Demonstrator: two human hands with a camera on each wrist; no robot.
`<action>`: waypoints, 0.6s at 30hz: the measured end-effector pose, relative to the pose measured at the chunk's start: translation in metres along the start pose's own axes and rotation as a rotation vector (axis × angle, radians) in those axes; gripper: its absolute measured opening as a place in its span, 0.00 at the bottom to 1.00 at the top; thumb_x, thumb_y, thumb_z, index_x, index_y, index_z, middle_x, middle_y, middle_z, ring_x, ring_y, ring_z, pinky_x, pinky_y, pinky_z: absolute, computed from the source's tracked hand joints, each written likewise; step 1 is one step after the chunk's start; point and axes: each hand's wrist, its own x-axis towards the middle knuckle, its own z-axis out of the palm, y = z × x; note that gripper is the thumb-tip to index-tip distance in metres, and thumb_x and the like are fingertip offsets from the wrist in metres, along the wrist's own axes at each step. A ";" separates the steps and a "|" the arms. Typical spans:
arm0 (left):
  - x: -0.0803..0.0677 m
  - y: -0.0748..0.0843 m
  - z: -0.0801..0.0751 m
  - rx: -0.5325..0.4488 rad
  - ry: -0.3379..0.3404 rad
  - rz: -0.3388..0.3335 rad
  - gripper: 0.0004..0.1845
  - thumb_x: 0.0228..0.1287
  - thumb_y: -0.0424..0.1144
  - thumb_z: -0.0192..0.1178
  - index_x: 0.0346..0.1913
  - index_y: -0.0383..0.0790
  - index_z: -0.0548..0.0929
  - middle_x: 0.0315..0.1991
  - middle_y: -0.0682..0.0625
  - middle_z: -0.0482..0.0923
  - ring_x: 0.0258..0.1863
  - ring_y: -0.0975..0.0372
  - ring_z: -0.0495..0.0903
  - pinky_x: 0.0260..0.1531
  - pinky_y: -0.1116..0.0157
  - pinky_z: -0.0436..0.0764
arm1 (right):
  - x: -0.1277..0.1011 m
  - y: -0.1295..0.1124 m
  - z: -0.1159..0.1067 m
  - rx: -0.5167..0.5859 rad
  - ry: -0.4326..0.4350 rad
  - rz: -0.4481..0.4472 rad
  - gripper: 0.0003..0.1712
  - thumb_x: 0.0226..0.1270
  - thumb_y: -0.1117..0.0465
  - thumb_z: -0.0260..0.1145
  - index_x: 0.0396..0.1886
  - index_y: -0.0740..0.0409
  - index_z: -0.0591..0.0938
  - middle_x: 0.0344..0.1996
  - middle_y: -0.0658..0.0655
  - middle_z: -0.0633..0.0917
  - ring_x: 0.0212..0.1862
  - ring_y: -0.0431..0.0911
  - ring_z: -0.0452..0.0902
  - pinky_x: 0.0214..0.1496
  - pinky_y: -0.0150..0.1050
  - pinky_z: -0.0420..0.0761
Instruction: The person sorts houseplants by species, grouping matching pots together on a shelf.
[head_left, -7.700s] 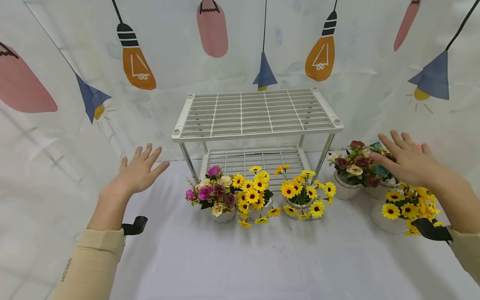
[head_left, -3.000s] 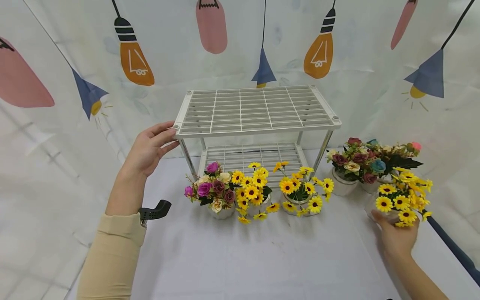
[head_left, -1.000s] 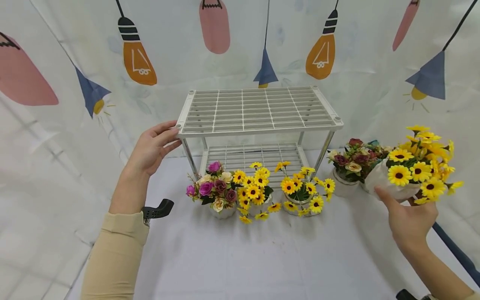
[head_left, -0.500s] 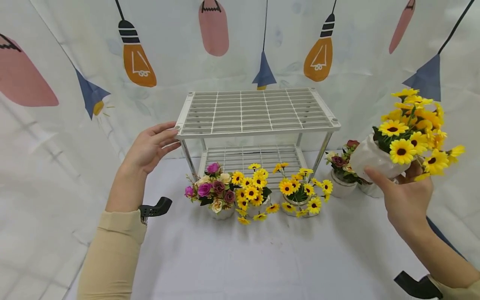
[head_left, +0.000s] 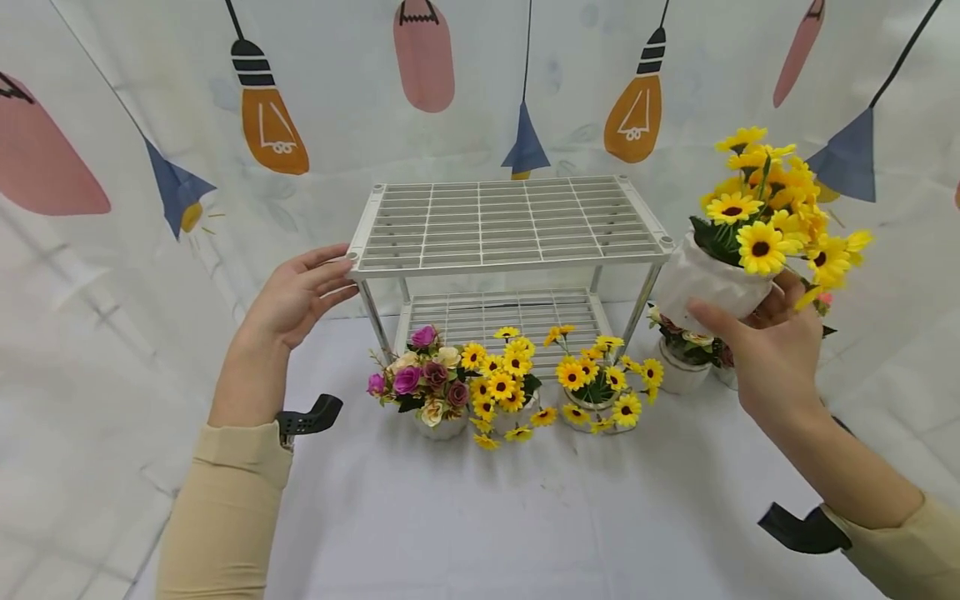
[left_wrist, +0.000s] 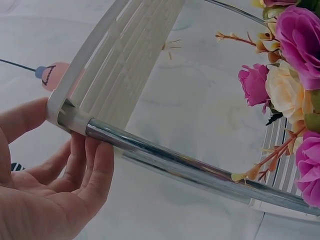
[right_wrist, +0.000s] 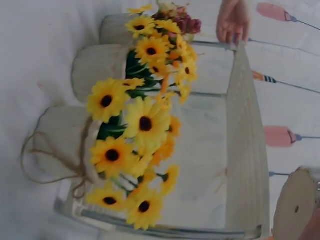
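Observation:
My left hand (head_left: 300, 292) grips the front left corner of a white two-tier wire shelf (head_left: 510, 225). In the left wrist view its thumb lies on the corner and its fingers (left_wrist: 102, 167) are under it, by the chrome post (left_wrist: 150, 147). My right hand (head_left: 780, 350) holds a white flowerpot (head_left: 708, 283) of yellow sunflowers, tilted and raised beside the shelf's right end. The right wrist view shows this pot's base (right_wrist: 295, 205) with a small hole. Part of the right fingers is hidden behind the pot.
In front of the shelf stand a pot of purple and cream roses (head_left: 423, 379) and two pots of sunflowers (head_left: 506, 383). More potted roses (head_left: 684, 358) stand at the right, partly hidden by the raised pot. A printed curtain (head_left: 337, 92) hangs behind.
My right hand has taken the sunflower pot from the right of the table, lifted it, and carried it up and left towards the shelf. The left hand came to the shelf corner and stays there.

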 end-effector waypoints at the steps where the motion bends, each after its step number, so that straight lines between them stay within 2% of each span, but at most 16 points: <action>1: 0.000 0.000 0.000 -0.006 -0.001 0.003 0.37 0.74 0.40 0.65 0.77 0.29 0.61 0.58 0.49 0.80 0.54 0.59 0.80 0.56 0.65 0.78 | 0.001 0.000 0.004 0.004 0.006 0.002 0.43 0.54 0.81 0.76 0.67 0.57 0.69 0.61 0.60 0.77 0.57 0.50 0.75 0.47 0.28 0.83; 3: 0.000 -0.001 0.000 -0.022 -0.002 0.007 0.37 0.73 0.40 0.65 0.76 0.29 0.61 0.57 0.49 0.80 0.53 0.60 0.81 0.54 0.66 0.79 | 0.004 0.000 0.012 0.026 -0.002 -0.024 0.43 0.54 0.81 0.76 0.68 0.58 0.69 0.61 0.60 0.77 0.58 0.51 0.74 0.49 0.30 0.83; 4: 0.000 -0.002 0.001 -0.030 -0.002 0.009 0.36 0.73 0.39 0.65 0.75 0.28 0.62 0.57 0.49 0.81 0.52 0.60 0.81 0.54 0.67 0.79 | 0.005 0.001 0.016 0.040 -0.008 -0.040 0.43 0.54 0.82 0.75 0.68 0.58 0.69 0.61 0.61 0.76 0.59 0.52 0.74 0.53 0.32 0.82; 11: 0.000 -0.003 0.002 -0.043 0.004 0.028 0.35 0.73 0.39 0.66 0.75 0.28 0.63 0.58 0.47 0.80 0.52 0.60 0.82 0.54 0.66 0.79 | 0.012 0.009 0.050 0.032 -0.080 -0.145 0.46 0.54 0.78 0.78 0.71 0.54 0.68 0.63 0.62 0.75 0.63 0.56 0.74 0.54 0.36 0.83; 18: 0.000 -0.004 0.001 -0.029 0.012 0.028 0.35 0.73 0.39 0.65 0.75 0.28 0.63 0.60 0.46 0.79 0.53 0.60 0.81 0.54 0.66 0.78 | 0.021 0.018 0.086 0.034 -0.097 -0.180 0.52 0.52 0.74 0.81 0.73 0.50 0.65 0.63 0.61 0.74 0.63 0.58 0.74 0.57 0.42 0.82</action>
